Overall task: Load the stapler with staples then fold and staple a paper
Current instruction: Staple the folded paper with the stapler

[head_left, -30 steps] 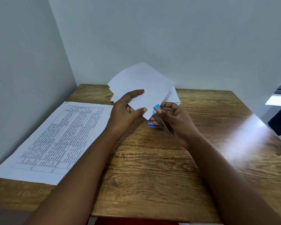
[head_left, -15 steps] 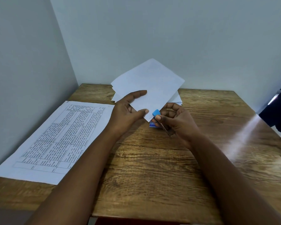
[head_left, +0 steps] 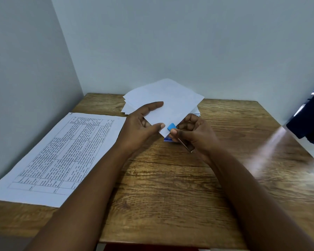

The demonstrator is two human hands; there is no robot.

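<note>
A folded white paper (head_left: 172, 104) is held above the middle of the wooden table (head_left: 170, 196). My left hand (head_left: 140, 127) pinches its near left edge between thumb and fingers. My right hand (head_left: 194, 134) grips a small stapler (head_left: 171, 127) with a blue tip and a metal body, and its jaws sit on the paper's near corner. A small blue staple box (head_left: 168, 140) lies on the table just under the stapler, mostly hidden.
A printed sheet with a table of text (head_left: 62, 156) lies on the table's left side. More white sheets (head_left: 129, 107) lie stacked behind the held paper. Walls close the back and left. A dark sleeve (head_left: 308, 127) shows at the right edge.
The held paper has tilted and sunk a little toward the table. Both hands stay at the same spot, with the stapler still on the paper's corner.
</note>
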